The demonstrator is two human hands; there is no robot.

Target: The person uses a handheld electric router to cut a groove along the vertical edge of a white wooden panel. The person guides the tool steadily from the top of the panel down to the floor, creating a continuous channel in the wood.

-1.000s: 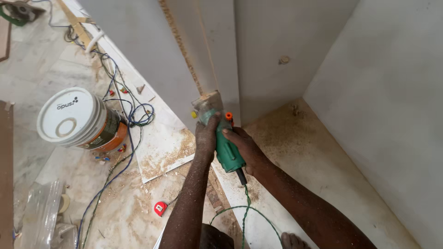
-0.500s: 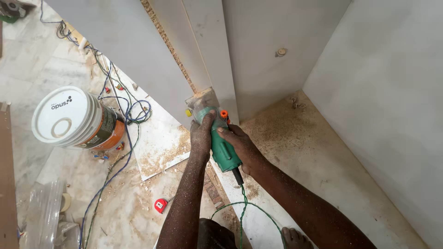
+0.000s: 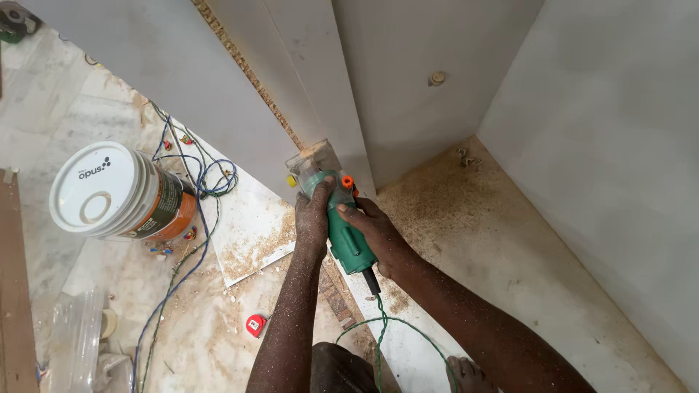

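Here, both hands are wrapped around 1 green power tool (image 3: 348, 231), a small hand router or trimmer by the look of it, with a clear base (image 3: 314, 161) and an orange knob near the top.

- Left hand (image 3: 314, 211): closed around the upper body of the tool, on its left side, fingers dusted with sawdust.
- Right hand (image 3: 378, 236): closed around the lower body on the right side, thumb lying across the green casing.
- Tool position: base pressed against the raw chipboard edge (image 3: 251, 76) of an upright white panel (image 3: 320, 80), at the lower end of that edge, just above the floor.
- Long axis: the tool runs from the person up and away, lower right to upper left in the head view, nearly in line with the panel edge. The edge lies directly ahead of both hands.
- Nearer hand: the left sits closer to the base and to the edge; the right is further back, near where the green cord (image 3: 382, 335) leaves the tool.

Surroundings: sawdust on the cabinet floor (image 3: 466, 240); a white paint bucket (image 3: 120, 193) lying on its side to the left, well apart; tangled blue wires (image 3: 196, 218) beside it; a small red tape measure (image 3: 255, 324) on the floor near the left forearm.
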